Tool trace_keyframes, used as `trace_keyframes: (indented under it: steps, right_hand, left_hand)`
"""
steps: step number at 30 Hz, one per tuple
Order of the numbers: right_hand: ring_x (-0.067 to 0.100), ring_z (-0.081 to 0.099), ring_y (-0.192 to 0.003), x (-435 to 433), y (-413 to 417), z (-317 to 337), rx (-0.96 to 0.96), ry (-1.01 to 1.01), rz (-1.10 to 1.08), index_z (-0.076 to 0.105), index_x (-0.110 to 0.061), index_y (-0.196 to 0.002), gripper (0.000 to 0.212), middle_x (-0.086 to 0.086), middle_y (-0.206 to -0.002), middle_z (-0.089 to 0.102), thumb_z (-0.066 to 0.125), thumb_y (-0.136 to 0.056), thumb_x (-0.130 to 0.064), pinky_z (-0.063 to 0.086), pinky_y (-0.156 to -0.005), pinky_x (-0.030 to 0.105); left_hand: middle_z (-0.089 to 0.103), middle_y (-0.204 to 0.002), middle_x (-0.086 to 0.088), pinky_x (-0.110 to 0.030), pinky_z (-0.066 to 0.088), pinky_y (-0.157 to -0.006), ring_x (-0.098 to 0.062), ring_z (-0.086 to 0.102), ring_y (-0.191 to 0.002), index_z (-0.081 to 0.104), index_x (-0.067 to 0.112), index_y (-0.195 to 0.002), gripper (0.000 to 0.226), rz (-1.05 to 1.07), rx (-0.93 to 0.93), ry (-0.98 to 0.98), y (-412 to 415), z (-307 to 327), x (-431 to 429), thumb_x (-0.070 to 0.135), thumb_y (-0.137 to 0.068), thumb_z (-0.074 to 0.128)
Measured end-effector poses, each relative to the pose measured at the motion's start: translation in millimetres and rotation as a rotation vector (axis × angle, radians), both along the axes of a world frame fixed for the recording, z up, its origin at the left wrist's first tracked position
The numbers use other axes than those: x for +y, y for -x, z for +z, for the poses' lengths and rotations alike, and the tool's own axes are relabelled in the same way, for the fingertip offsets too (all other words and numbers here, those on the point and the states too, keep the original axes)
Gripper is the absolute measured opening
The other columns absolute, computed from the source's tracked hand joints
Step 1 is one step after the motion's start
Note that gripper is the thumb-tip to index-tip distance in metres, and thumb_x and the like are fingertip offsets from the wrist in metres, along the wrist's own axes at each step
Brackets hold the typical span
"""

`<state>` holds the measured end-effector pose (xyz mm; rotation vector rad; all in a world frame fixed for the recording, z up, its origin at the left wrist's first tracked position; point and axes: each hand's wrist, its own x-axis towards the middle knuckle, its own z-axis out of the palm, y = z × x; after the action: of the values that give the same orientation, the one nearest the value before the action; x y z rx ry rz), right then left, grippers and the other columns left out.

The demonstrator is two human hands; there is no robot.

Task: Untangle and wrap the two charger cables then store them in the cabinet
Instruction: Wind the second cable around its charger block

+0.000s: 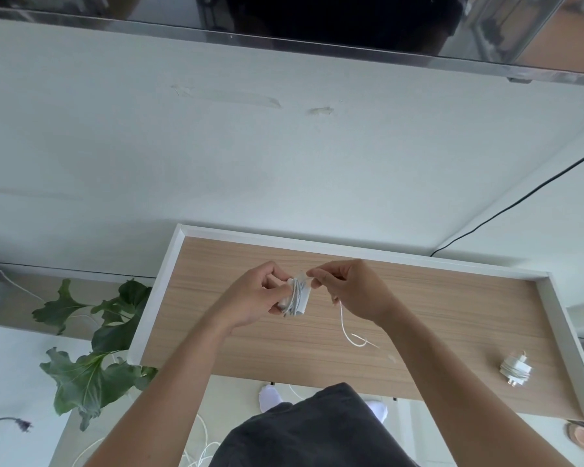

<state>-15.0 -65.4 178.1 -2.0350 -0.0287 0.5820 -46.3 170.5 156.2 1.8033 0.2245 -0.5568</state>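
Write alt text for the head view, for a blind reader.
The left hand grips a white charger while the right hand pinches its cable, partly wound round it, above a wooden table. A second charger, already wrapped, lies on it to the right.

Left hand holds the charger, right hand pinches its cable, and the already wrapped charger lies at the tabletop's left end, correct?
Wrong end: the head view shows the wrapped charger at the right end of the tabletop. The rest holds.

Bare tabletop [435, 318] separates the hands from the wrapped charger [516, 370].
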Motion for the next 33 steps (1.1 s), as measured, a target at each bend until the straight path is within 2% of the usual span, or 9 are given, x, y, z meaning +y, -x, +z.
trace_keyframes:
  steps: [4, 6, 10, 16, 22, 25, 28, 31, 33]
  right_hand:
    - [0.011, 0.068, -0.062, 9, 6, -1, -0.011, -0.051, -0.057, 0.087, -0.019, -0.105, 0.023, 0.004, -0.092, 0.084, 0.066, -0.109, -0.027, 0.064, -0.075, 0.035]
    - [0.013, 0.072, -0.067, 14, 10, -2, -0.007, -0.085, -0.053, 0.087, -0.021, -0.105, 0.024, 0.008, -0.093, 0.084, 0.066, -0.109, -0.030, 0.067, -0.082, 0.044]
    - [0.012, 0.071, -0.068, 21, 19, 1, 0.001, -0.120, -0.003, 0.086, -0.031, -0.111, 0.022, -0.003, -0.087, 0.083, 0.066, -0.108, -0.023, 0.066, -0.081, 0.042]
    - [0.020, 0.073, -0.072, 27, 31, -4, 0.036, -0.233, -0.045, 0.071, -0.006, -0.109, 0.012, 0.002, -0.100, 0.086, 0.071, -0.106, -0.018, 0.065, -0.073, 0.038]
    - [0.023, 0.070, -0.072, 28, 38, -11, 0.063, -0.261, -0.038, 0.069, -0.005, -0.109, 0.017, 0.002, -0.103, 0.086, 0.071, -0.107, -0.022, 0.062, -0.072, 0.040]
    - [0.020, 0.070, -0.071, 29, 39, -11, 0.083, -0.254, -0.038, 0.070, -0.006, -0.109, 0.019, 0.001, -0.101, 0.086, 0.071, -0.107, -0.025, 0.059, -0.070, 0.035]
    - [0.016, 0.068, -0.070, 27, 39, -14, 0.093, -0.227, -0.027, 0.072, -0.008, -0.107, 0.026, 0.000, -0.099, 0.086, 0.073, -0.106, -0.033, 0.058, -0.069, 0.034]
    - [0.017, 0.063, -0.067, 23, 38, -18, 0.097, -0.189, -0.026, 0.072, -0.007, -0.106, 0.033, -0.001, -0.096, 0.086, 0.074, -0.104, -0.040, 0.054, -0.068, 0.035]
    - [0.015, 0.056, -0.062, 19, 38, -22, 0.083, -0.162, -0.028, 0.071, -0.006, -0.103, 0.034, -0.001, -0.092, 0.085, 0.075, -0.103, -0.040, 0.049, -0.063, 0.031]
  left_hand:
    - [0.077, -0.080, 0.000, -0.046, 0.070, -0.082, -0.023, 0.081, -0.077, 0.066, 0.020, -0.101, 0.014, 0.085, -0.064, -0.101, 3, -11, -8, 0.030, -0.098, 0.074]
    - [0.079, -0.089, -0.005, -0.046, 0.069, -0.082, -0.018, 0.082, -0.074, 0.062, 0.018, -0.102, 0.019, 0.144, -0.059, -0.108, 2, -11, -10, 0.031, -0.095, 0.075]
    - [0.079, -0.100, -0.014, -0.051, 0.070, -0.083, -0.020, 0.084, -0.077, 0.058, 0.015, -0.106, 0.029, 0.247, -0.042, -0.054, -1, -13, -14, 0.034, -0.095, 0.077]
    - [0.081, -0.099, -0.023, -0.050, 0.070, -0.085, -0.031, 0.085, -0.086, 0.055, 0.001, -0.116, 0.033, 0.478, 0.027, 0.161, -5, -7, -16, 0.017, -0.094, 0.073]
    - [0.079, -0.100, -0.034, -0.045, 0.070, -0.082, -0.041, 0.079, -0.077, 0.060, -0.005, -0.102, 0.018, 0.518, 0.093, 0.288, -4, 7, -15, 0.005, -0.092, 0.071]
    - [0.078, -0.107, -0.036, -0.039, 0.067, -0.078, -0.036, 0.078, -0.079, 0.063, -0.023, -0.106, 0.035, 0.484, 0.143, 0.349, -5, 0, -12, 0.008, -0.091, 0.070]
    - [0.080, -0.111, -0.031, -0.035, 0.061, -0.076, -0.027, 0.077, -0.082, 0.069, -0.008, -0.108, 0.031, 0.455, 0.184, 0.375, -4, 1, -12, 0.019, -0.092, 0.070]
    - [0.081, -0.098, -0.018, -0.033, 0.050, -0.071, -0.023, 0.076, -0.079, 0.069, 0.008, -0.107, 0.015, 0.474, 0.209, 0.446, -4, 5, -10, 0.020, -0.099, 0.066]
    - [0.080, -0.093, -0.013, -0.033, 0.046, -0.069, -0.021, 0.076, -0.075, 0.065, 0.009, -0.118, 0.018, 0.489, 0.236, 0.499, -4, 7, -6, 0.019, -0.103, 0.064]
